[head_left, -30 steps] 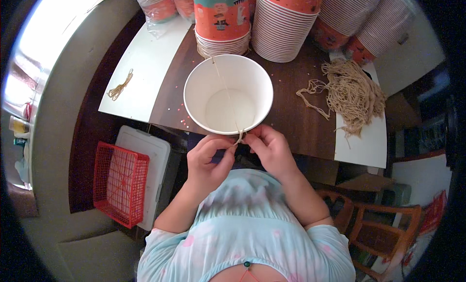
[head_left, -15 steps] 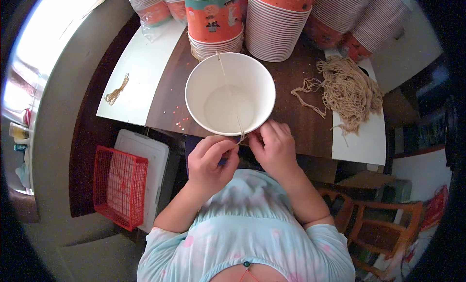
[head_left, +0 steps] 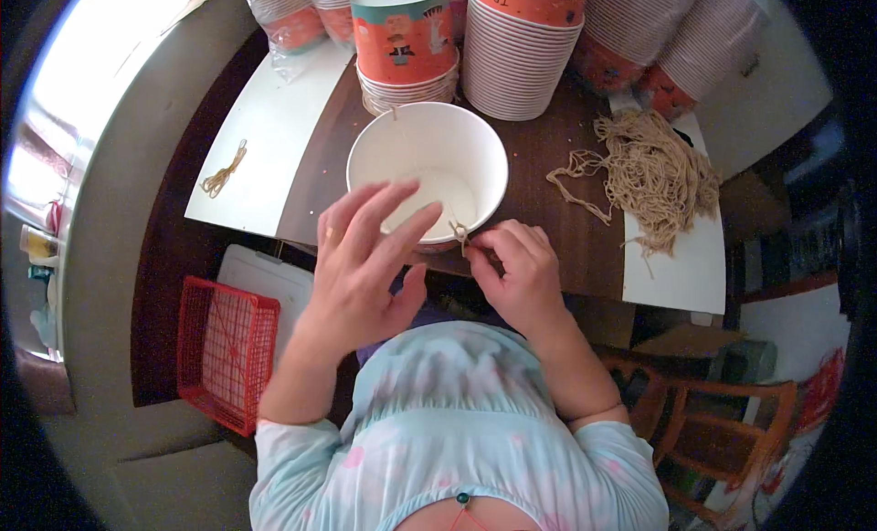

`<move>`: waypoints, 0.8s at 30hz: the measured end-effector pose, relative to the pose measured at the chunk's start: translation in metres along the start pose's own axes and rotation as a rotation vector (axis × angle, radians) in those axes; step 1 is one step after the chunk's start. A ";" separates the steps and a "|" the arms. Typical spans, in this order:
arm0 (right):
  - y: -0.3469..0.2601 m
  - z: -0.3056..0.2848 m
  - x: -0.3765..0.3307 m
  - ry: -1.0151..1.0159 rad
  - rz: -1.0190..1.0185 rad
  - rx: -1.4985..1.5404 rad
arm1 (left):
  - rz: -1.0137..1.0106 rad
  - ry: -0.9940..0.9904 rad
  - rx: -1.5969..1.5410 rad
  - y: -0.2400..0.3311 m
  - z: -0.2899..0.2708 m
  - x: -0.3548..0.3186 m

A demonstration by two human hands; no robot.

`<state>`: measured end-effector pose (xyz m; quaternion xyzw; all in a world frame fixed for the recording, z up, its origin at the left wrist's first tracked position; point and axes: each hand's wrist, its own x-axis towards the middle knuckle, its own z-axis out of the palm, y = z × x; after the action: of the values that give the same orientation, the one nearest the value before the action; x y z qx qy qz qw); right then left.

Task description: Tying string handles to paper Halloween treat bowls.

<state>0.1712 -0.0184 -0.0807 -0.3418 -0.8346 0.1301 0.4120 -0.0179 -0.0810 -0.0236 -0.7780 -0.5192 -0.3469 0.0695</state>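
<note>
The right hand (head_left: 521, 273) pinches a short knotted end of tan string (head_left: 459, 231) between thumb and forefinger, right at the near rim of the white paper bucket (head_left: 427, 175); the knot sits against the outside of the rim, which suggests the pinch is there to keep the cord taut through the wall. A thin line of the same cord appears to run across the inside of the bucket toward a point on the far rim, though it is faint. The left hand (head_left: 365, 266) is spread wide, fingers apart, holding nothing; it hovers above the bucket's near-left edge and partly hides it. The bucket stands upright, mouth up, near the front edge of the dark brown table (head_left: 557, 175). To the right, well apart, a loose pile of tan string pieces (head_left: 650, 170) lies half on a white board (head_left: 685, 266), within reach of the pinching hand. Behind the bucket stand stacks of printed orange buckets (head_left: 521, 47). A single small string bundle (head_left: 224, 170) rests on a white sheet at left. A red wire basket (head_left: 224, 348) sits below table level.
</note>
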 end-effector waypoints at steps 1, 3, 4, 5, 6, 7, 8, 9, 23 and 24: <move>-0.001 -0.002 0.001 0.003 -0.003 -0.004 | 0.035 -0.068 -0.063 -0.006 -0.004 0.013; -0.003 -0.005 0.000 0.007 0.089 -0.008 | 0.053 -0.159 -0.149 -0.018 -0.005 0.032; -0.004 -0.007 0.000 0.011 0.081 -0.009 | 0.073 -0.261 -0.212 -0.023 -0.001 0.038; -0.005 -0.010 0.000 0.027 0.105 0.014 | 0.094 -0.365 -0.276 -0.029 0.002 0.043; -0.007 -0.012 0.000 0.044 0.128 0.036 | 0.075 -0.430 -0.346 -0.035 0.005 0.047; -0.007 -0.013 0.000 0.047 0.125 0.034 | 0.080 -0.427 -0.344 -0.038 0.006 0.049; -0.008 -0.013 0.001 0.055 0.094 0.055 | 0.062 -0.482 -0.364 -0.042 0.007 0.050; -0.009 -0.013 0.002 0.062 0.063 0.076 | 0.043 -0.536 -0.383 -0.044 0.006 0.051; -0.007 -0.001 0.013 0.131 -0.117 -0.070 | -0.261 -0.989 -0.274 -0.059 -0.003 0.077; -0.009 -0.002 0.016 0.142 -0.112 -0.074 | -0.269 -1.032 -0.299 -0.062 -0.002 0.078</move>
<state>0.1621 -0.0149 -0.0651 -0.3179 -0.8254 0.0517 0.4637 -0.0550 0.0053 0.0098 -0.7752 -0.5258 0.0038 -0.3502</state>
